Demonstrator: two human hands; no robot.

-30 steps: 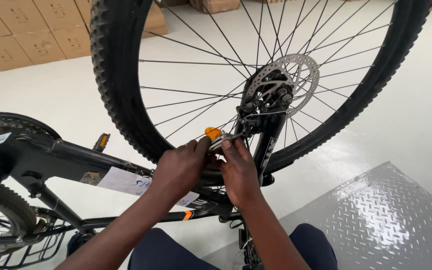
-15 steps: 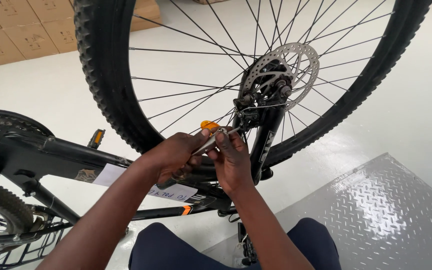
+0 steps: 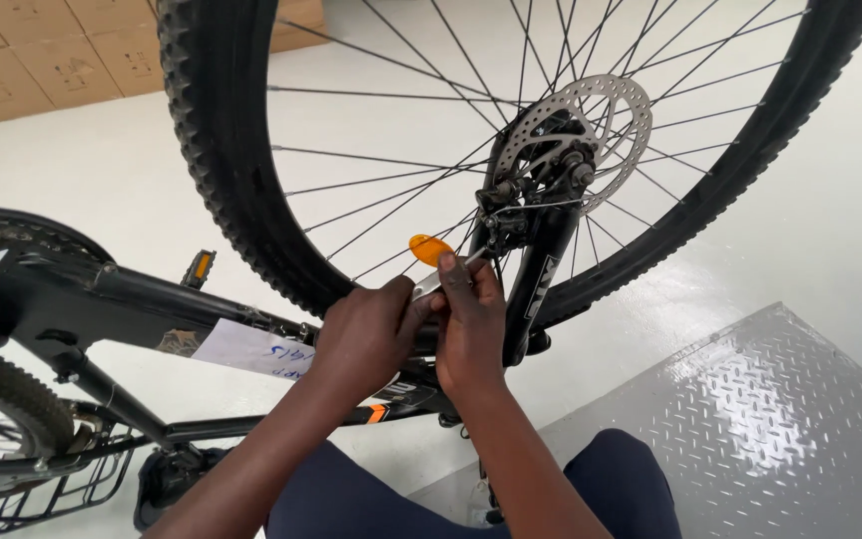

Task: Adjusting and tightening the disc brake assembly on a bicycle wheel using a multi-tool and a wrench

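Observation:
An upside-down black bicycle fills the head view, its front wheel raised before me. A silver brake disc sits at the hub, with the black fork leg running down from it. Both my hands meet just left of the fork leg. My left hand and my right hand pinch a slim silver tool whose tip points at the brake caliper. An orange spoke reflector shows just above my fingers.
The black frame tube with a white paper tag crosses at left. An orange-edged pedal sticks up behind it. The rear wheel is at lower left. A grey tread-plate lies at right, cardboard boxes at top left.
The view has shifted slightly, so the wheel and hub sit a little higher and more to the right. My hands stay together on the tool beside the fork.

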